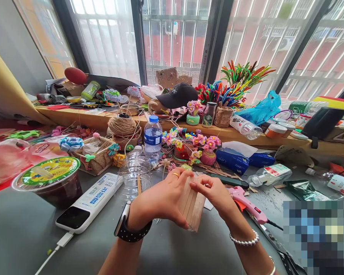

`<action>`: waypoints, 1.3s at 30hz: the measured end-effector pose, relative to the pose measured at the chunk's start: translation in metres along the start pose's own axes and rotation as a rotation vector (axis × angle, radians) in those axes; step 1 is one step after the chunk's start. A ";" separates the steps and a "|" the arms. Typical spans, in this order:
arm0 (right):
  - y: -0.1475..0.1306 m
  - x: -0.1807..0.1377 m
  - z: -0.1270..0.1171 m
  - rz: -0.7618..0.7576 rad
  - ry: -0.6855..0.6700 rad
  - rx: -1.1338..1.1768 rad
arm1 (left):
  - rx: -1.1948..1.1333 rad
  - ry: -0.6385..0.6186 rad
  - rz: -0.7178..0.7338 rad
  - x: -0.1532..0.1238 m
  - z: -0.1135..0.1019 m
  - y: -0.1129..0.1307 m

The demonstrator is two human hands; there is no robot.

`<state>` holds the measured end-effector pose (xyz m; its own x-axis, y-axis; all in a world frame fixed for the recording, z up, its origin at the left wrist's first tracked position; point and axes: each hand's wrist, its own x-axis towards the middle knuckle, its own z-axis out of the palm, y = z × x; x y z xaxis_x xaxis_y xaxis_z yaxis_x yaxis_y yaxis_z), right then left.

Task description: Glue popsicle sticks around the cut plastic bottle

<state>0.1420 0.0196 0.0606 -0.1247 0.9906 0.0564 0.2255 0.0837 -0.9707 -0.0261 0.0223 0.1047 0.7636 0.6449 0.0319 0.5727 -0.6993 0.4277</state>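
A small block-like box of pale wooden craft sticks point(192, 204) is tilted up above the grey table in front of me. My left hand point(167, 198) is wrapped round its left side, thumb at the lower edge and fingers over the top. My right hand point(210, 189) pinches at its upper right edge; whether a small piece sits between those fingertips is hidden. Just right of my right hand lies a pink hot glue gun point(248, 204). A clear ribbed plastic bottle point(134, 172) is behind my left wrist.
At left are a lidded cup of dark drink point(51, 183) and a white power bank point(93, 202) with a cable. Scissors point(281, 248) lie at the right. Behind stand a water bottle point(153, 139), a twine ball point(123, 126), pipe-cleaner flowers point(209, 149) and blue tissue packs point(232, 158).
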 end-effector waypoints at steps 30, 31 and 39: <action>0.000 -0.004 0.019 -0.474 0.107 -0.317 | 0.161 0.034 -0.116 0.004 -0.018 0.001; 0.000 -0.003 0.017 -0.475 0.089 -0.332 | 0.167 0.018 -0.102 0.005 -0.016 0.002; -0.006 -0.005 -0.011 -0.437 0.078 -0.148 | 0.034 -0.208 -0.087 -0.002 -0.010 0.018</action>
<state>0.1520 0.0155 0.0692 -0.1671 0.8635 0.4758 0.3036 0.5042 -0.8085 -0.0204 0.0114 0.1213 0.7538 0.6283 -0.1924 0.6463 -0.6562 0.3895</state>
